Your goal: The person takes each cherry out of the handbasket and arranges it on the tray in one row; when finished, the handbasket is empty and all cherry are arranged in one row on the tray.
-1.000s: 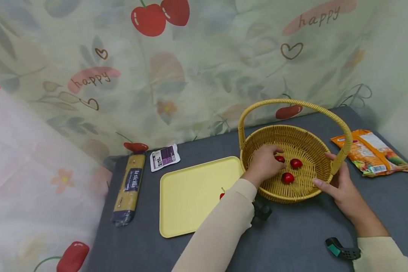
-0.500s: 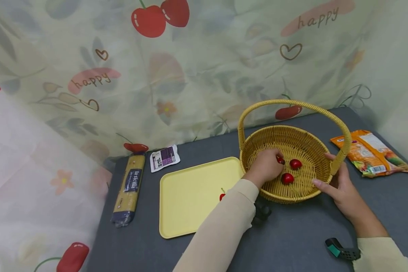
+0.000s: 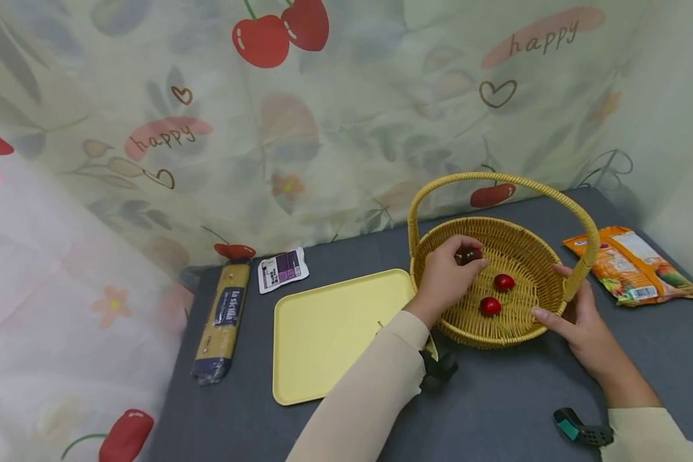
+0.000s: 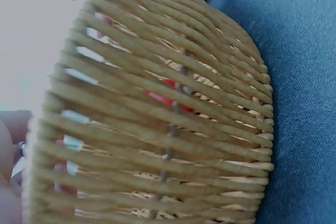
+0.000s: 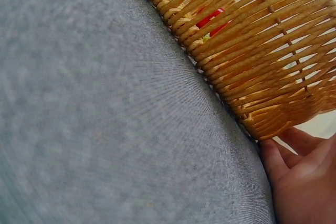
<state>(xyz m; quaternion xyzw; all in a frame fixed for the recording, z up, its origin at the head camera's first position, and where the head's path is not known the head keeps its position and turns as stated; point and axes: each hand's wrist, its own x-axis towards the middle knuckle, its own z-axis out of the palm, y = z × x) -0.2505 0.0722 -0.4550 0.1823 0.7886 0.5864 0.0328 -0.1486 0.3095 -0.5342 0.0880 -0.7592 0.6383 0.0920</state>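
My left hand (image 3: 447, 274) is over the inside of a round wicker basket (image 3: 496, 339), pinching a dark red cherry (image 3: 468, 255) between thumb and fingers. Two more cherries lie on the basket floor, one cherry (image 3: 504, 282) behind the other cherry (image 3: 489, 307). My right hand (image 3: 580, 327) grips the basket's right side at the foot of its tall handle (image 3: 502, 176), thumb at the front. In the left wrist view the basket wall (image 4: 157, 103) fills the middle, with red showing through the weave. The right wrist view has my right hand (image 5: 307, 177) against the basket's lower edge.
Left of the basket lies a yellow tray (image 3: 317, 340); my sleeve covers most of a cherry there. A pasta packet (image 3: 224, 324) and a small white-and-purple sachet (image 3: 283, 269) lie further left. An orange bag (image 3: 635, 266) sits to the right.
My left hand has lifted a cherry off the basket floor and raised it slightly. The right hand keeps its grip on the basket. The head view has shifted a little.
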